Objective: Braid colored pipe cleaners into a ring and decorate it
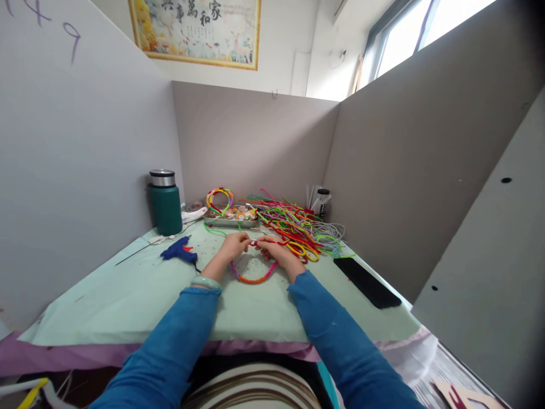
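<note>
At the middle of the table, my left hand (235, 245) and my right hand (276, 250) meet over a hoop wrapped in colourful pipe cleaners (254, 280). Its orange, pink and purple lower curve hangs toward me, between my wrists. The fingertips of my left hand pinch the hoop's far side, where red and a small white spot show. Closed fingers of my right hand grip a red pipe cleaner (281, 243) at the same place; part of it is hidden by the fingers.
Left of my hands lies a blue glue gun (179, 250), near a green bottle (166, 203). A metal tray (232, 223) of small pieces stands behind, with finished-looking hoops (219, 201). Loose pipe cleaners (293, 224) are heaped at back right. A black phone (367, 282) lies right.
</note>
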